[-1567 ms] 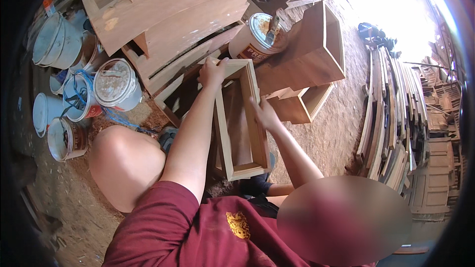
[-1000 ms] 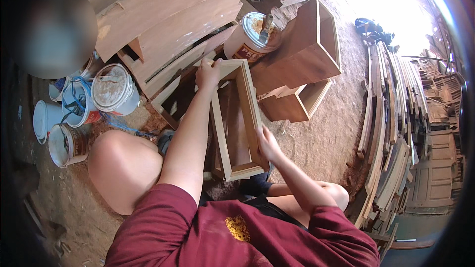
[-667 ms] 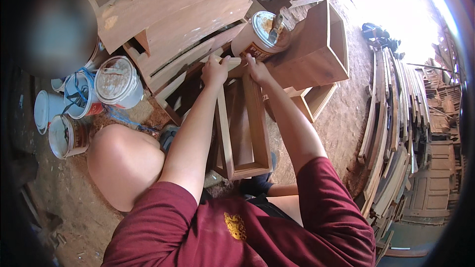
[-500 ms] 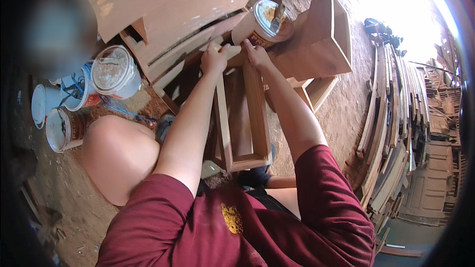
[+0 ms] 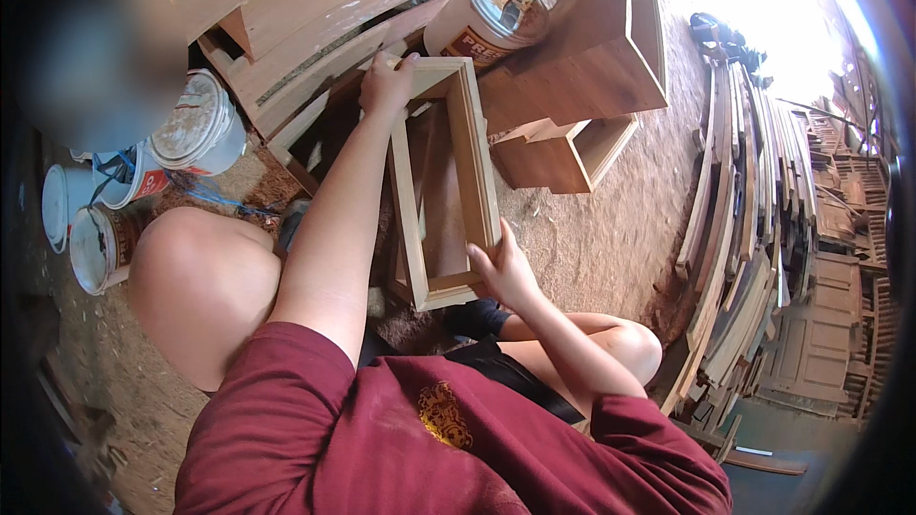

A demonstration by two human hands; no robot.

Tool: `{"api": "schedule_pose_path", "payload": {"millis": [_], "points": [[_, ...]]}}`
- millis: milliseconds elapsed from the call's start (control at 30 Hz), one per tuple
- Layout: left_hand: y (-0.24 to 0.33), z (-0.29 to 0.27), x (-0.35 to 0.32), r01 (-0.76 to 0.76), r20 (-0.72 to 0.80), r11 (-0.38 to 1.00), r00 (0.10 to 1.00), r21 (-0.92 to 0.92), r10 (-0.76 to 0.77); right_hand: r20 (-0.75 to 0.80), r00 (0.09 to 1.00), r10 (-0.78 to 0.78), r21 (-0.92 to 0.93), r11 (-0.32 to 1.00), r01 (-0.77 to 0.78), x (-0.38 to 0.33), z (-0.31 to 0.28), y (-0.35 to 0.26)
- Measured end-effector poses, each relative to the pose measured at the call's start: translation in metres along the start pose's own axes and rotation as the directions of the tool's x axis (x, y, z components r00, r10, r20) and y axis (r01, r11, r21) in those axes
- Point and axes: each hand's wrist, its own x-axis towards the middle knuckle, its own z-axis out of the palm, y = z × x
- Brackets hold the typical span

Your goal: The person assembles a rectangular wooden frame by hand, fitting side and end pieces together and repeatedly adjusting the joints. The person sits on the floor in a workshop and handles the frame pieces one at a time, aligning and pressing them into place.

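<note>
A rectangular wooden drawer box (image 5: pixel 474 157) is tilted in front of me, its open side showing and its inside bare. My left hand (image 5: pixel 386 88) grips its far left corner, fingers closed over the edge. Around the near right corner, my right hand (image 5: pixel 506 269) is closed with the thumb lying on the rim. The fingers on the outer side of the box are partly hidden. Just beyond the box stands a white bucket (image 5: pixel 463 27) with a stained lid, on which a flat brush-like tool (image 5: pixel 516 2) rests.
Two more wooden boxes, a large one (image 5: pixel 582 57) and a smaller one (image 5: pixel 539 157), lie to the right. Large wooden panels (image 5: pixel 315 14) lean at the far left. Used buckets (image 5: pixel 215 129) stand at left. Stacked planks (image 5: pixel 730 191) line the right side.
My right hand has moved from the far end of the drawer box to its near right corner. The left hand stays on the far left corner, and the box is turned slightly.
</note>
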Motion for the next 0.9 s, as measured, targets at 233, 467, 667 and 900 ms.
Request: {"api": "schedule_pose_path", "payload": {"millis": [233, 467, 667, 900], "points": [[-0.006, 0.006, 0.007, -0.027, 0.032, 1.000, 0.999, -0.008, 0.027, 0.159, 0.986, 0.047, 0.003, 0.999, -0.048, -0.056, 0.007, 0.053], [-0.008, 0.004, 0.011, -0.153, -0.045, 0.988, 0.987, -0.011, 0.152, 0.224, 0.966, 0.127, 0.461, 0.859, -0.220, -0.038, -0.060, 0.027], [-0.010, 0.005, 0.013, -0.140, -0.015, 0.989, 0.990, -0.039, 0.140, 0.194, 0.971, -0.141, -0.032, 0.988, 0.149, -0.055, -0.052, 0.010], [0.001, -0.001, 0.005, -0.126, -0.032, 0.992, 0.991, 0.032, 0.127, 0.316, 0.947, 0.050, 0.025, 0.998, -0.061, -0.055, -0.055, 0.006]]}}
